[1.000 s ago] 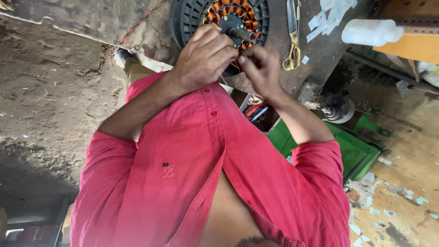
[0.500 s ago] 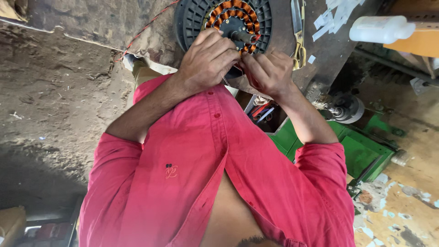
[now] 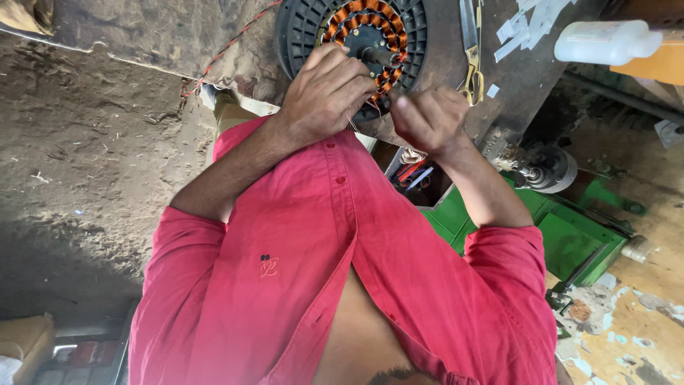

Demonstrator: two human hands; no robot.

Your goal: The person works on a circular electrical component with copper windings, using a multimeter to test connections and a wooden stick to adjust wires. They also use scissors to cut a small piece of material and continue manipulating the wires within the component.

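Yellow-handled metal scissors [image 3: 470, 68] lie on the dark, worn workbench top [image 3: 520, 78], beside scattered white paper strips [image 3: 531, 21]. White plastic bottle [image 3: 605, 41] lies on its side further right. Green metal machine base [image 3: 570, 239] stands on the stained floor, below a grey round motor [image 3: 548, 170].

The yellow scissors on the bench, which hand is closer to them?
The right hand. It is curled just below and left of the yellow scissors, while the left hand rests farther away on the round motor winding.
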